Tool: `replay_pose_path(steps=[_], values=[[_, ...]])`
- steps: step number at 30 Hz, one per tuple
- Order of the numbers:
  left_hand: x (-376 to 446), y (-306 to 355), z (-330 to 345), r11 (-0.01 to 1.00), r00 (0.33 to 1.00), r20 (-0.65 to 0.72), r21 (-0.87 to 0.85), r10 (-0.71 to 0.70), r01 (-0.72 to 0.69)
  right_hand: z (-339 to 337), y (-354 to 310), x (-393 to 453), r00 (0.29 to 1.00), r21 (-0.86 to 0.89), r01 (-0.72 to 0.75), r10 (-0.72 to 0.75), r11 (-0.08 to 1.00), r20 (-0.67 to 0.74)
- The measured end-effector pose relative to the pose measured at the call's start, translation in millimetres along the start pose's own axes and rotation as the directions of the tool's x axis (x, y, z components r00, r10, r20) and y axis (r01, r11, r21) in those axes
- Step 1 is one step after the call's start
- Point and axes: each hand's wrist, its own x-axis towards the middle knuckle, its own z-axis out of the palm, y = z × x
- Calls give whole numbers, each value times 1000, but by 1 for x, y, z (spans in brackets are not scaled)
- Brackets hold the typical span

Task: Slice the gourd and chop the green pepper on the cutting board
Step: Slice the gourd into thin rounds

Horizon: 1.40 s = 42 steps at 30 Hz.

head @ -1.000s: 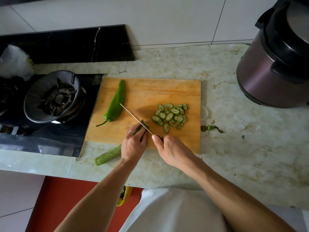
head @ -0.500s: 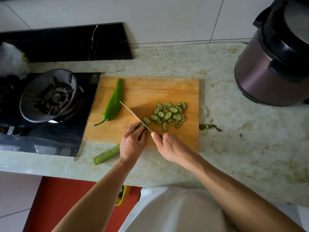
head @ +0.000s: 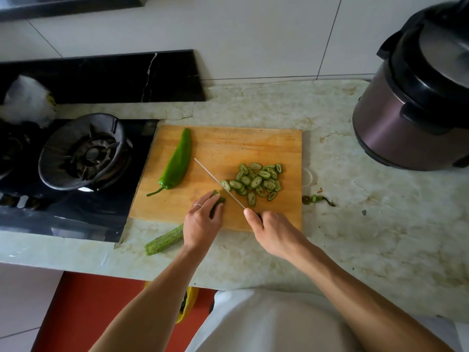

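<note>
Since a second ago your knife (head: pixel 218 182) has worked back along the gourd (head: pixel 165 239): another slice lies freed just to the right of the blade, and your left hand (head: pixel 201 219) has slid a little toward you on the gourd to make room.

Your left hand grips the gourd from above, fingers curled over it and fingertips tucked just left of the blade; a ring shows on one finger. The cut end of the gourd peeks out past your fingertips on the cutting board (head: pixel 253 143), while its uncut end sticks out behind your wrist, off the near left corner of the board and over the counter (head: pixel 355 224).

Your right hand (head: pixel 274 228) is wrapped round the knife handle, thumb lying forward toward the blade. The blade runs diagonally away from you to the left, close against the cut face of the gourd.

Your pile of slices (head: pixel 258 181) sits right of the blade, near the middle right of the board. The green pepper (head: pixel 177 161) lies whole on the far left of the board, stem toward you, well apart from the knife.

A scrap of trimmings (head: pixel 316 199) lies on the counter just off the board's right edge. The gas burner (head: pixel 86 153) stands left of the board, and the pressure cooker (head: pixel 416 97) at the far right.
</note>
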Motion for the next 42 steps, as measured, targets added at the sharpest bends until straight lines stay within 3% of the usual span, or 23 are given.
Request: replay_pose_path(steps=[11,27,38,42], values=[[1,-5,2,999,1000,17,-32,5,-4,1,-9,-6,998,-49,67,-67,997,9],[0,-7,6,1000,999,28,-14,-25,25,8,-17,1,999,-58,35,-34,998,23],[3,-7,5,1000,1000,18,10,-16,16,1,-9,0,995,56,-37,31,998,99],[2,-7,6,1000,1000,16,8,0,-1,10,-17,12,997,-20,19,-17,1000,81]])
